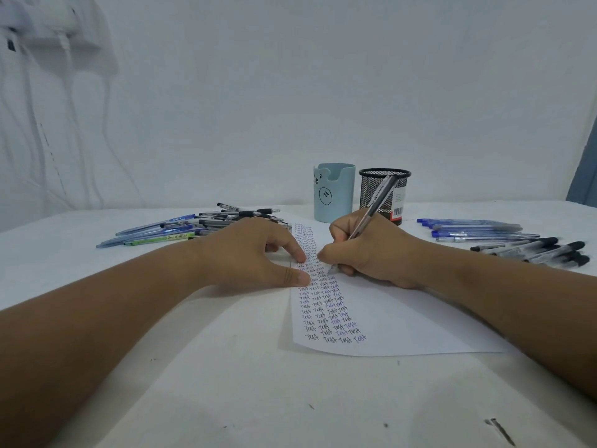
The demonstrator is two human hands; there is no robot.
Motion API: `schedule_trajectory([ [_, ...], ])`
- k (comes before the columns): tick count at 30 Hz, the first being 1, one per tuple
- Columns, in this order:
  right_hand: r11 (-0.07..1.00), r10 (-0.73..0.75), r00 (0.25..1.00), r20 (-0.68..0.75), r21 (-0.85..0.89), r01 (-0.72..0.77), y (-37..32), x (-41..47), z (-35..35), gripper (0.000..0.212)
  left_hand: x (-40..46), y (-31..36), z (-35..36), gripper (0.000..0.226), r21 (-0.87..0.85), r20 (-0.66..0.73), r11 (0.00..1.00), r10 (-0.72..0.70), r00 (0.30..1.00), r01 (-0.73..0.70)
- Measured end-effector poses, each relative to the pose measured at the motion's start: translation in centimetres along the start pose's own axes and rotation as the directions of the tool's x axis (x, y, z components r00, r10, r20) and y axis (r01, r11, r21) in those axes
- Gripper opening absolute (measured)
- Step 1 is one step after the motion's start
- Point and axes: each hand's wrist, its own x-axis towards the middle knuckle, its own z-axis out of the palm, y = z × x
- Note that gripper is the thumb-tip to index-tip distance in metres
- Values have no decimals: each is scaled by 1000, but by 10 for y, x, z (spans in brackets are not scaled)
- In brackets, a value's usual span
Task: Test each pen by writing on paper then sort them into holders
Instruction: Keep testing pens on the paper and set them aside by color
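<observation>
A white sheet of paper (403, 324) lies in front of me, its left part filled with columns of the word "Test" in black and blue ink. My right hand (371, 250) grips a clear pen with a dark cap end (376, 205), its tip down on the paper. My left hand (255, 253) rests flat at the paper's left edge, with fingertips and thumb pressing on the sheet. Behind the paper stand two holders: a pale blue cup with a bear face (332, 192) and a black mesh cup (371, 189).
A loose pile of pens (193, 226) lies at the back left. At the right lie a row of blue pens (475, 231) and a group of black-capped pens (542, 252). The white table (226, 383) meets a white wall behind the holders.
</observation>
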Motion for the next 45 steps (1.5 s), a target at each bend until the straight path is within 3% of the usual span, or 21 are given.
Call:
schedule_trajectory([
  [19, 1000, -18, 1000, 5, -16, 18, 4, 4, -1, 41, 0, 0, -1, 35, 8, 5, 1000, -7, 1000, 7],
  [27, 999, -30, 999, 12, -29, 31, 7, 6, -2, 45, 1, 0, -1, 49, 20, 9, 1000, -7, 1000, 7],
  [35, 996, -53, 998, -23, -73, 51, 9, 7, -3, 35, -1, 2, -2, 41, 30, 12, 1000, 0, 1000, 0],
  [45, 996, -64, 998, -28, -69, 61, 9, 6, -3, 41, -3, 5, -3, 36, 44, 12, 999, -21, 1000, 21],
])
